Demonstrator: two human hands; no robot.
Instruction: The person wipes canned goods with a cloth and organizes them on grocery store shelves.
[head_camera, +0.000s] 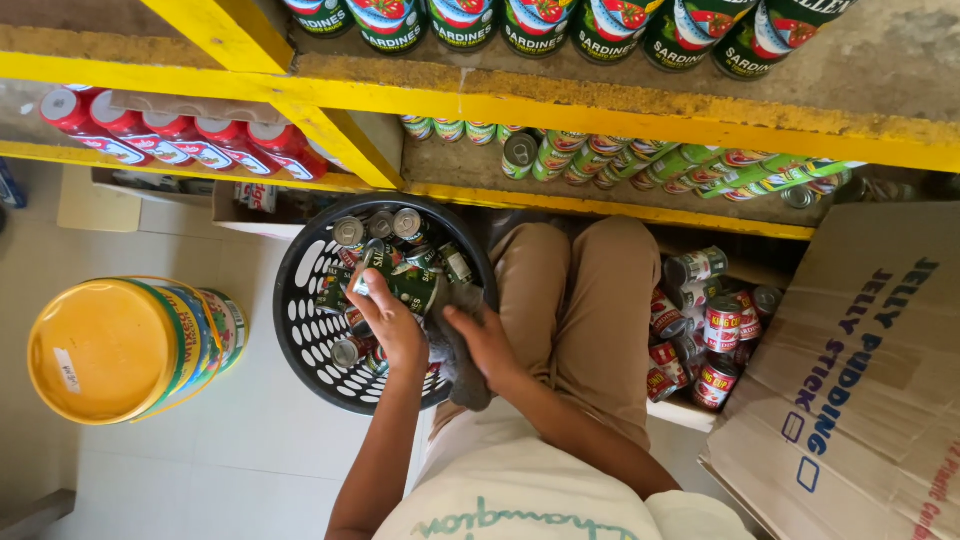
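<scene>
I look straight down at my lap. A black plastic basket (300, 320) stands on the floor by my left knee, with several green-labelled tin cans (415, 285) inside. My left hand (390, 325) reaches into the basket and grips one green can (368, 272) by its end. My right hand (485, 345) rests on a grey cloth (462, 375) draped over the basket's near rim and my thigh.
Yellow shelves (600, 110) ahead carry rows of green cans and red cans (190, 140). A yellow-lidded bucket (110, 350) stands at the left. Red-labelled cans (710, 340) fill a box at my right, beside a large brown carton (860, 380).
</scene>
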